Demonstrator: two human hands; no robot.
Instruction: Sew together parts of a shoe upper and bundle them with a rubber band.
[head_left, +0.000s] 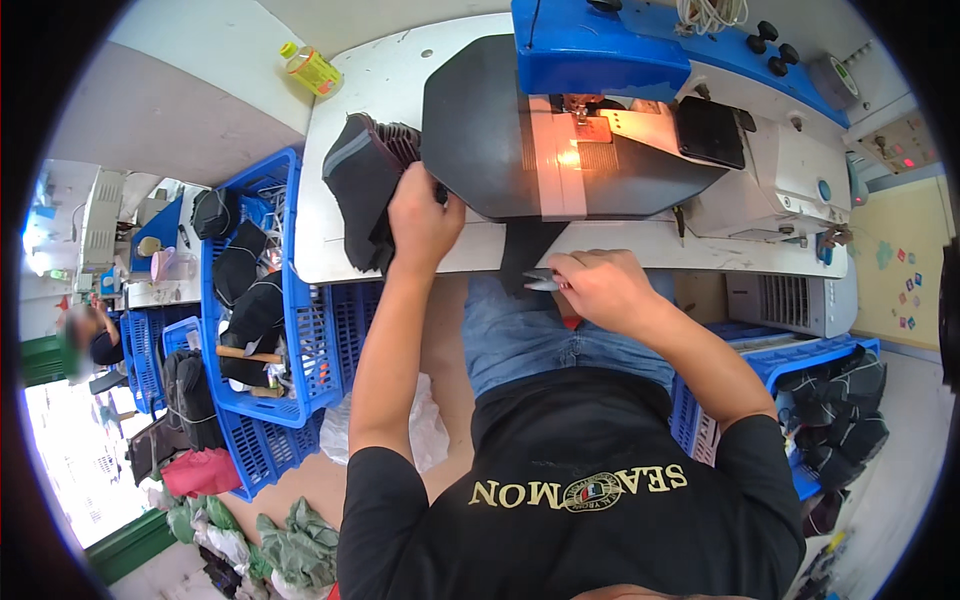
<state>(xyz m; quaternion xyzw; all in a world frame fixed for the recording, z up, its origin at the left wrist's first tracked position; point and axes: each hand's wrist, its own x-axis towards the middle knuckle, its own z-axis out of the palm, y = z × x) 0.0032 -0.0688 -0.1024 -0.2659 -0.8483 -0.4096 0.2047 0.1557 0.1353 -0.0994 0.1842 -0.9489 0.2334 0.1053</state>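
My left hand (424,212) is up at the stack, with the arm nearly straight. Its fingers are curled by the stack's edge, but I can't tell if they pinch a piece. My right arm is bent at the elbow, and my right hand (604,287) is pinching a small silver tool (543,281) that points to nine o'clock.

The black strip (530,245) is at ten o'clock from my right hand. It is flat and dark, and it hangs over the table's front edge. The tool's tip is right by its low end; I can't tell if they touch. The stack of dark pieces (358,190) is at ten o'clock from my left hand, with lots of thin layers.

A big black board (465,120) is at one o'clock from my left hand. The blue sewing machine (605,60) is at twelve o'clock from my right hand, and its bright light shines down. A black phone (710,130) is at one o'clock. My left hand hides a bit of the stack, and my right fingers hide the tool's back end.
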